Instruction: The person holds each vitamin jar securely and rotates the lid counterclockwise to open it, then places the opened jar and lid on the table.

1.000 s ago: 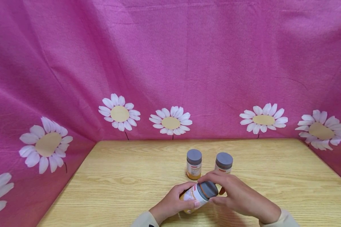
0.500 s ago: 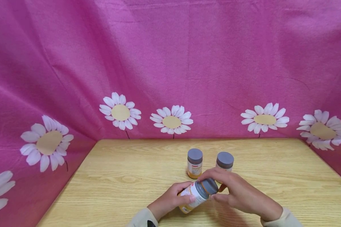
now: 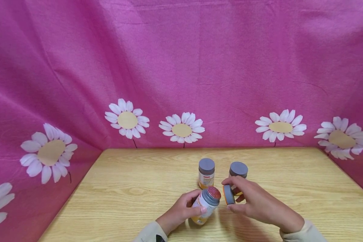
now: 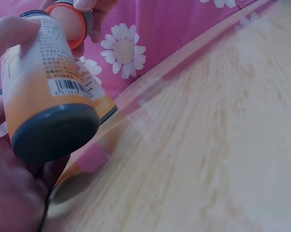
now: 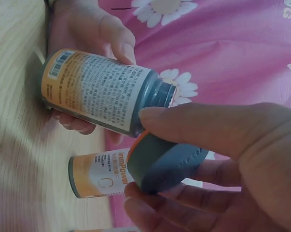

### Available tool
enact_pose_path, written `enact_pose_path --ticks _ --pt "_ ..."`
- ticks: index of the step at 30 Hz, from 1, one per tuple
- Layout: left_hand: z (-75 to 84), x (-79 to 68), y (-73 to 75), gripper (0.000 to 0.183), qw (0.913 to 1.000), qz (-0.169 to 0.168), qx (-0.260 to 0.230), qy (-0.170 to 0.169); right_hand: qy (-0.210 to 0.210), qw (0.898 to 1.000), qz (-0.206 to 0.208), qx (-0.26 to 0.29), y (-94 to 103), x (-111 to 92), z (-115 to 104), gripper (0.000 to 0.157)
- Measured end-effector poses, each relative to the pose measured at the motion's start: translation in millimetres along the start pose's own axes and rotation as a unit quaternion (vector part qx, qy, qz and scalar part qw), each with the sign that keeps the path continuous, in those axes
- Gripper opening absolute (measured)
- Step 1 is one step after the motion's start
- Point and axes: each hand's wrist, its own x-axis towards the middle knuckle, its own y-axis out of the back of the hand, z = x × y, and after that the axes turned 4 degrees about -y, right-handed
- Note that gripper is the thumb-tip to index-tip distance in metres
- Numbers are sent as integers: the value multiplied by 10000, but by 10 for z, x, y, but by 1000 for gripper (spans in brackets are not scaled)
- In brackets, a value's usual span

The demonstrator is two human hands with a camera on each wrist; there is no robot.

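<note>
My left hand (image 3: pixel 181 211) grips a pill bottle (image 3: pixel 204 206) with a white and orange label, tilted toward the right over the table. Its neck is uncapped, and a reddish seal (image 3: pixel 214 192) covers the mouth. Just right of that mouth, my right hand (image 3: pixel 254 201) pinches the grey screw cap (image 3: pixel 229 195) between thumb and fingers, its orange-lined inside facing the bottle. In the right wrist view the cap (image 5: pixel 164 162) is apart from the threaded neck (image 5: pixel 159 94). From the left wrist view the bottle's dark base (image 4: pixel 56 133) and barcode show.
Two similar capped bottles stand upright behind the hands: one bottle (image 3: pixel 206 173) straight behind the held one, another bottle (image 3: pixel 238 169) partly hidden by my right hand. The wood-grain table (image 3: pixel 133 181) ends at a pink flowered cloth (image 3: pixel 230 67) at the back and sides.
The cap has come off the bottle and moved right in my right hand, baring the reddish seal. My left hand has tipped the bottle a little more upright.
</note>
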Motion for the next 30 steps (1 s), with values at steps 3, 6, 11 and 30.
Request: enact_pose_path --ticks 3,6,11,30 --pt "-92 11 35 48 9996 266 -1 69 69 9999 5 -104 5 -14 22 48" --pt "-135 16 48 49 9986 505 -11 131 -68 9999 -4 -112 4 -42 59 48" --pt "-145 -5 111 46 9950 993 13 103 -230 9997 56 -14 -1 -142 202 45" --pt "-41 -65 600 49 9535 2873 907 -124 -996 9921 -767 -38 72 -413 688 50"
